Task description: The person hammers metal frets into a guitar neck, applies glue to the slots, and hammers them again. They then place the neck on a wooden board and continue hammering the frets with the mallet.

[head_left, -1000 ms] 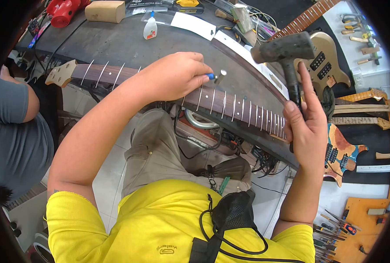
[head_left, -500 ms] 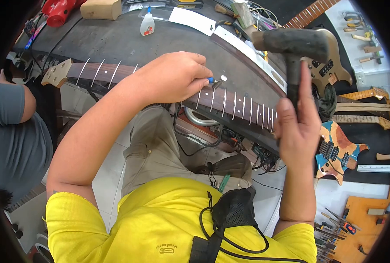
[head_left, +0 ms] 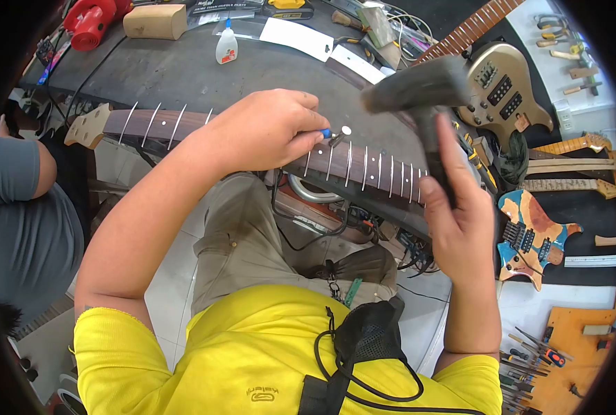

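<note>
My left hand [head_left: 277,131] is closed around a small blue-handled metal tool [head_left: 339,135] with a round, shiny top. The tool's lower end stands on or just above the dark fretboard; contact is hard to make out. That fretboard belongs to a guitar neck [head_left: 381,173] lying along the bench's near edge, with silver frets, white dots and a pale headstock [head_left: 88,126] at the left. Wrapped round the handle of a dark mallet [head_left: 419,86] is my right hand [head_left: 460,221], its index finger stretched along the shaft. The mallet head, blurred, hangs up and right of the tool.
A small glue bottle [head_left: 227,45], white sheets [head_left: 297,38] and a wood block [head_left: 154,22] lie on the dark bench [head_left: 176,69]. Guitar bodies [head_left: 509,90] and loose necks lie at the right. Another person's sleeve [head_left: 10,162] is at the left.
My right hand and the mallet have moved left, toward the metal tool. My left hand still grips the tool on the fretboard; the whole view has shifted slightly.
</note>
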A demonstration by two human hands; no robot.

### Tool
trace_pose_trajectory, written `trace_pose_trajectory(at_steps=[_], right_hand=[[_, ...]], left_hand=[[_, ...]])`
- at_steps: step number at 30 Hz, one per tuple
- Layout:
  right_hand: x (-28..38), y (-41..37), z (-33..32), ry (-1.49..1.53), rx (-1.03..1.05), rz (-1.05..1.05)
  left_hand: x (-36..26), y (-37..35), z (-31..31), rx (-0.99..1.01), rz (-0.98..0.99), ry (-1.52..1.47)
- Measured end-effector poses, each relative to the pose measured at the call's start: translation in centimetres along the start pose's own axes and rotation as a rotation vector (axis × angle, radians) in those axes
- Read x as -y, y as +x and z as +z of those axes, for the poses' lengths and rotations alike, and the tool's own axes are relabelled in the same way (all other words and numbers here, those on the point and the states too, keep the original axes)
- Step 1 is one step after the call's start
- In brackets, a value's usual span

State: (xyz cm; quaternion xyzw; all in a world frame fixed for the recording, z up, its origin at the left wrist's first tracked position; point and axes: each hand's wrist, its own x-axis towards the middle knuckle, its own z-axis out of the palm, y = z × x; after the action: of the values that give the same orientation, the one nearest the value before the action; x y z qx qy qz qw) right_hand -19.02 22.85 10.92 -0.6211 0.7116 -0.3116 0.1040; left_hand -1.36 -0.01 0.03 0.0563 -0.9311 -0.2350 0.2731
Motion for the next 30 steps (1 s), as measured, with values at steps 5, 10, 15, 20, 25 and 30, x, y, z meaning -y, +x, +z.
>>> trace_pose_trajectory(at_steps=[5, 10, 15, 20, 25, 30], right_hand=[[0.4, -0.5, 0.7, -0.153, 0.176, 0.051], [-1.0, -1.2, 1.4, -0.086, -0.187, -0.236], [0.3, -1.6, 0.3, -0.213, 0.204, 0.115], [0.8, -2.3, 0.6, -0.179, 0.059, -0.063], [-0.2, -3.1, 1.5, -0.137, -0.106, -0.243], [0.6, -3.2, 0.9, -0.232, 0.132, -0.092]], left_hand=[[-0.2, -0.2, -0.1, -0.010, 0.002, -0.045], [-0.1, -0.2, -0.3, 0.016, 0.014, -0.074], [0.2, 0.0, -0.3, 0.019, 0.043, -0.102], [-0.1, -0.1, -0.6, 0.055, 0.017, -0.142], [0.2, -0.1, -0.4, 0.057, 0.030, -0.189], [0.2, -0.2, -0.6, 0.064, 0.054, -0.217]])
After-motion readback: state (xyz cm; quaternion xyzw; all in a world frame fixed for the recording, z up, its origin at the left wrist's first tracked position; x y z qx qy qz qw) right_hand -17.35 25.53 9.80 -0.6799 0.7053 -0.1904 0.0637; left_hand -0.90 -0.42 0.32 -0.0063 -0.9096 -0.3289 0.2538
